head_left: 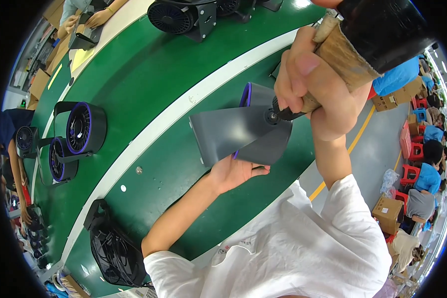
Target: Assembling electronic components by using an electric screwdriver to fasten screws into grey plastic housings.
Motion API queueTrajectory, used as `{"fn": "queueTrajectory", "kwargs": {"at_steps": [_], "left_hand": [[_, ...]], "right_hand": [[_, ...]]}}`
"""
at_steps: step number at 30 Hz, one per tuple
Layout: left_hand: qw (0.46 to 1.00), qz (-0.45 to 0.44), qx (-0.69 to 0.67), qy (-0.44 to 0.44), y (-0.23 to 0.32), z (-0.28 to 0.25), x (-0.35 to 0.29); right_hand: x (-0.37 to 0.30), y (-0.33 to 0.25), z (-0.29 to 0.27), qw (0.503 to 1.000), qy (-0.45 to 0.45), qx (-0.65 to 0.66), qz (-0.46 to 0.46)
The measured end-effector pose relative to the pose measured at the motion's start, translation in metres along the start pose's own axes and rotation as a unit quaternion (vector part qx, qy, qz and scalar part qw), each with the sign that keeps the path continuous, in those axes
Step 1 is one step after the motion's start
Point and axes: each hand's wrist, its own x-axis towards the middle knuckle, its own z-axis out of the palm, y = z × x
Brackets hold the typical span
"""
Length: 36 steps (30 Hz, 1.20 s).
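Observation:
My right hand (328, 84) grips a power screwdriver (355, 57), black with a worn brown wrap round its body. The driver's tip meets the round pivot at the end of a dark grey bracket (228, 131). This bracket crosses a small desk fan (268, 144), whose grey housing has a purple ring. Under the fan, near the table's front edge, my left hand (233, 174) holds the housing from below. Most of its fingers are hidden behind the fan; one finger or the thumb sticks out.
The green table (159, 198) has a white strip (134, 149) along it. Two fans (87, 128) sit across the strip; others (176, 19) stand at the far side. A black mesh bag-like bundle (114, 248) lies at the left. Co-workers' hands (99, 19) work opposite.

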Motion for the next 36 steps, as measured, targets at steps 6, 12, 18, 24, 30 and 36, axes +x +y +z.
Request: {"fn": "queueTrajectory", "kwargs": {"at_steps": [6, 12, 18, 24, 30, 36], "left_hand": [[1.000, -0.004, 0.004, 0.012, 0.002, 0.001, 0.003], [0.998, -0.005, 0.002, 0.057, 0.009, -0.004, 0.018], [0.956, 0.078, 0.110, 0.262, 0.042, 0.033, 0.014], [0.562, 0.238, 0.611, 0.504, 0.192, 0.049, -0.042], [0.485, 0.293, 0.598, 0.566, 0.315, 0.041, -0.112], [0.225, 0.396, 0.798, 0.395, 0.336, 0.084, -0.025]], "right_hand": [[0.002, 0.010, -0.011, 0.999, -0.028, 0.004, 0.020], [0.008, 0.029, -0.031, 0.999, -0.018, 0.023, 0.032], [-0.003, 0.045, -0.065, 0.993, -0.025, 0.108, -0.032], [-0.046, 0.101, -0.126, 0.995, 0.080, -0.017, 0.064], [-0.079, 0.138, -0.138, 0.980, 0.119, -0.006, 0.159], [-0.086, 0.153, -0.146, 0.990, 0.056, -0.048, 0.124]]}}
